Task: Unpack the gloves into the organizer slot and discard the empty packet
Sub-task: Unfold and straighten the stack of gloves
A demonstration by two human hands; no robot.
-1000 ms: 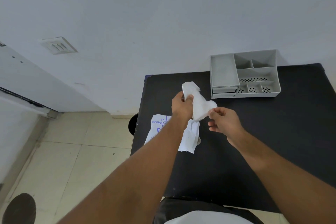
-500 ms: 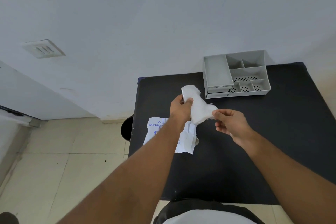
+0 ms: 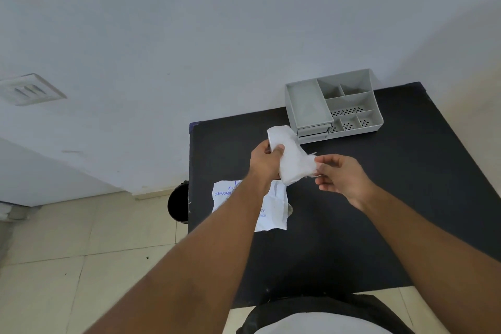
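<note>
A folded white wad of gloves [image 3: 291, 157] is held above the black table [image 3: 379, 198]. My left hand [image 3: 265, 161] grips its upper end with the thumb on top. My right hand [image 3: 339, 175] pinches its lower right corner between thumb and fingertips. The flat white packet [image 3: 273, 206] with blue print lies on the table under my left forearm, partly hidden. The grey organizer [image 3: 333, 106] stands at the table's far edge, with one long slot on its left and several smaller compartments on its right, all showing nothing inside.
A black round bin [image 3: 177, 202] stands on the tiled floor beside the table's left edge. A pale wall runs behind the table. A vent plate [image 3: 29, 89] sits on the wall at left.
The view has shifted, so the table and organizer appear further right. Both hands keep their hold on the gloves, and the right fingers have closed tighter on the corner.
</note>
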